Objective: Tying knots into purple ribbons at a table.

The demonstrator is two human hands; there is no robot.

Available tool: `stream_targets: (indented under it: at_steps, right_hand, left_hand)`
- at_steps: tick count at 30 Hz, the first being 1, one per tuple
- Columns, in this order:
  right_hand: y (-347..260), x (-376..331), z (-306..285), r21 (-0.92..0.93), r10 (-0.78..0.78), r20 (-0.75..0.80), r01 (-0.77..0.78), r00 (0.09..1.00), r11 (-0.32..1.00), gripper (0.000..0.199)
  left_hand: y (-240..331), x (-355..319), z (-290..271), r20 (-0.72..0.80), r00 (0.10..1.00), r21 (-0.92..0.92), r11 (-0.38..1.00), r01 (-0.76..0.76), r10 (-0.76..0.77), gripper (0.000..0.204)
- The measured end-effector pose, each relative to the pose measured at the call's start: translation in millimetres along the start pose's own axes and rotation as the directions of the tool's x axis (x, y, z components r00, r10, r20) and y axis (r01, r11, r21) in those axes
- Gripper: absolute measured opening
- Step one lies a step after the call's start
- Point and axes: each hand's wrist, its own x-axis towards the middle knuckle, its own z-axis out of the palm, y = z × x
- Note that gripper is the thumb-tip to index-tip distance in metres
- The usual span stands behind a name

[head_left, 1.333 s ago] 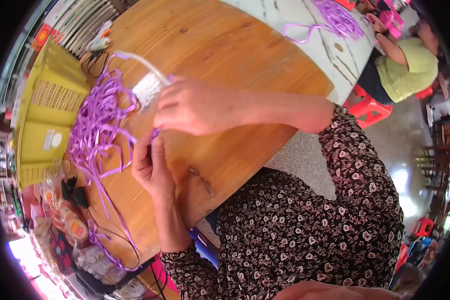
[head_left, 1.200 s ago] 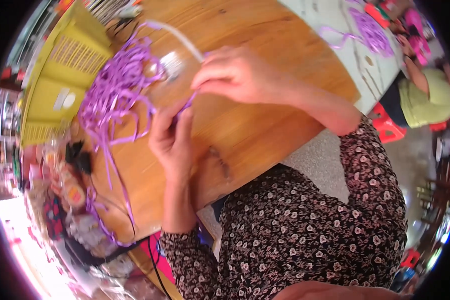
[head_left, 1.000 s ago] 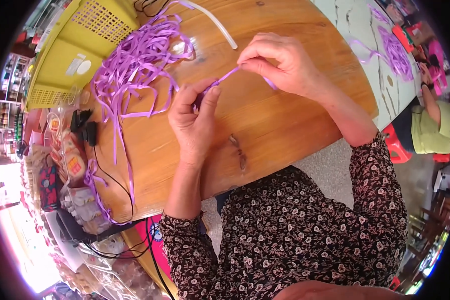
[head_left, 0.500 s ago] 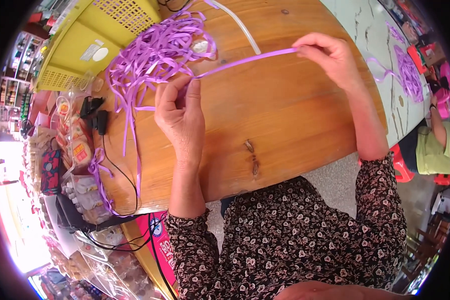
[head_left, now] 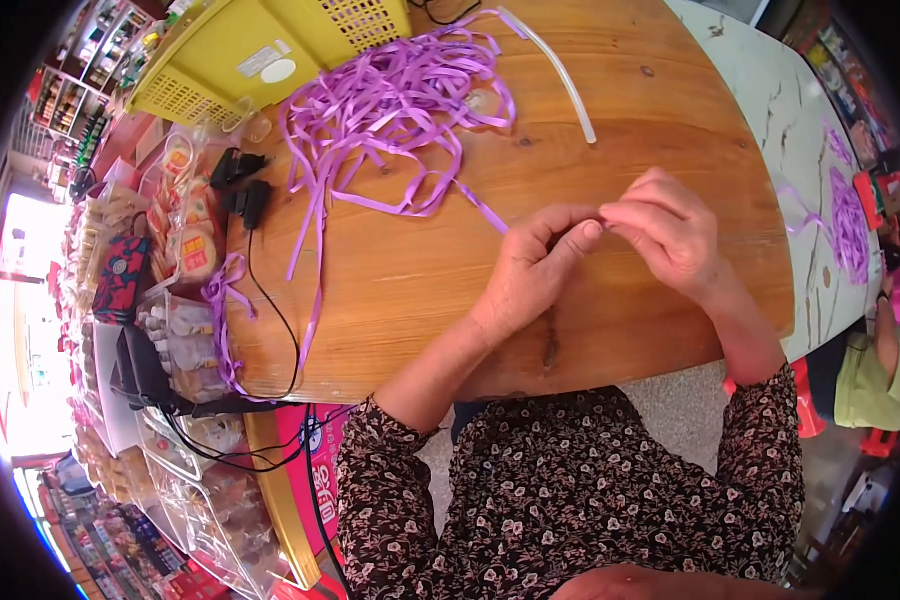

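Two hands meet over the middle of the round wooden table (head_left: pixel 390 290), forearms in floral sleeves coming up from the near edge. The left hand (head_left: pixel 530 270) has thumb and forefinger pinched together, and the right hand (head_left: pixel 670 235) pinches against it from the right, fingertips touching; between them they seem to grip the end of a purple ribbon strand (head_left: pixel 485 212), though the fingers hide the exact hold. That strand runs from the fingertips away to the far left, joining the loose heap of purple ribbon (head_left: pixel 400 100) lying on the far part of the table. One long strand trails from the heap toward the near left edge. Just left of the heap sit two black clips or plugs (head_left: pixel 240 185) with a thin black cable running nearward. A white flat strip (head_left: pixel 560 70) lies far right of the heap. Beyond the heap, at the far left, stands a yellow plastic basket (head_left: pixel 230 50). Well apart at the far right, on a pale table, lies another purple ribbon bundle (head_left: pixel 850 225).
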Motion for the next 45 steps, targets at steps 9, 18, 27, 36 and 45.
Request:
stream_targets:
  at_steps: [9,18,27,36,45]
  right_hand:
    - [2,-2,3,-0.012,0.1,0.043,-0.1,0.994,0.995,0.019]
    - [-5,-3,2,-0.048,0.191,0.14,-0.186,0.971,0.981,0.017]
    - [5,-11,3,0.488,0.352,0.446,-0.553,0.823,0.675,0.015]
    - [3,-19,20,0.892,0.601,0.381,-0.45,0.703,-0.039,0.023]
    - [3,-3,31,0.335,0.371,0.026,-0.357,0.928,0.872,0.025]
  left_hand:
    - [11,-2,-13,-0.235,0.967,0.159,0.985,-0.067,0.104,0.006]
    - [10,0,-18,-0.219,0.92,0.43,0.878,-0.209,0.326,0.006]
    - [-6,3,-9,-0.256,0.943,0.218,0.964,-0.155,0.21,0.007]
    - [0,-1,0,-0.219,0.974,-0.107,0.991,-0.079,0.054,0.007]
    - [-21,2,6,-0.311,0.948,-0.184,0.975,-0.125,0.062,0.008]
